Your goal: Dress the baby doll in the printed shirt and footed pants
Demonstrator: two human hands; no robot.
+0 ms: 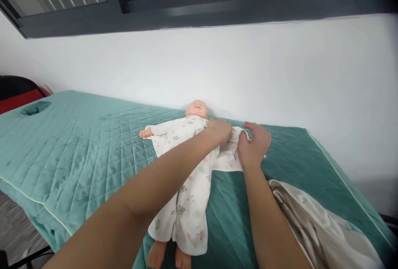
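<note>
A baby doll [196, 109] lies on its back on a teal quilted bed [81, 144], head toward the wall. It wears a white printed romper [186, 202]; its far sleeve is on, and bare feet show at the bottom. My left hand [220, 130] is closed on the romper fabric at the doll's near shoulder. My right hand [253, 144] rests beside it on the loose white sleeve [228, 159], fingers curled over the cloth. The doll's near arm is hidden under my hands.
A crumpled printed cloth [320, 223] lies on the bed at the lower right. The white wall [280, 74] runs just behind the doll's head, with a dark window frame above. A face hole [35, 107] sits in the bed's far left end.
</note>
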